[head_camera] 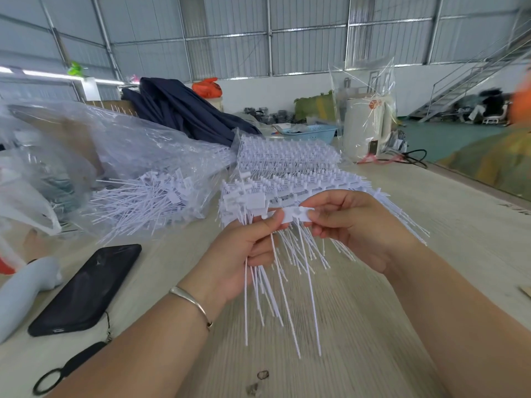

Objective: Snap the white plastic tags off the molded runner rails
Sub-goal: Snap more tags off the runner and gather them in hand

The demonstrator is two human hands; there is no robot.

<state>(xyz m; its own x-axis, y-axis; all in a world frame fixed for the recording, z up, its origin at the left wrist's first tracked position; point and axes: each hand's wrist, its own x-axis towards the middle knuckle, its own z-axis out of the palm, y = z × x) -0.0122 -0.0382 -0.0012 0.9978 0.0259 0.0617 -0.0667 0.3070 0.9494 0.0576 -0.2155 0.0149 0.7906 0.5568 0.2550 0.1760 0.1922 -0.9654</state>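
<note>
Both hands' grip on tag

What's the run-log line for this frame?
left hand: holds tag bundle | right hand: pinches white tag | unsnapped rails: stacked behind

Bright daylight, blurred wide-angle edges

Bare wooden tabletop lies open beneath and right of both hands — leftward, a black phone and bagged loose tags crowd in; ahead, stacked runner rails block the way.
</note>
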